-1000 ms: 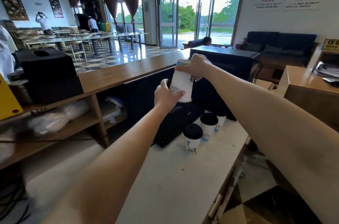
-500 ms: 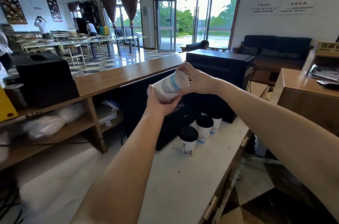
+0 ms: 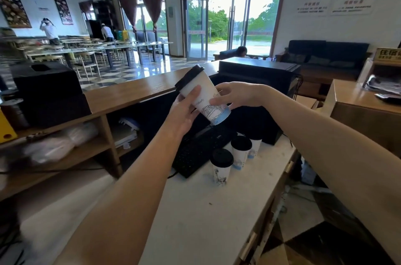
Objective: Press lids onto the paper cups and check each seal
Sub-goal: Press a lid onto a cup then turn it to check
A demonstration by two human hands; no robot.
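Observation:
I hold a white paper cup (image 3: 204, 94) with a black lid (image 3: 188, 77) in the air above the counter, tilted with the lid up and to the left. My left hand (image 3: 184, 112) grips its side from below, thumb across the wall. My right hand (image 3: 235, 95) holds the cup near its blue base with fingers curled round it. Three lidded cups stand in a row on the white counter (image 3: 195, 210): the nearest (image 3: 221, 166), the middle one (image 3: 240, 152), and the far one (image 3: 255, 146), partly hidden.
A black keyboard (image 3: 199, 152) lies left of the cup row. A black box (image 3: 258, 95) stands behind it. A wooden shelf counter (image 3: 121, 95) runs on the left, with a dark box (image 3: 46, 91) on it. The counter's edge drops off at the right.
The cup went from upright to lying sideways, then turned to its lid-up tilt. My right hand moved from the lid end to the base end.

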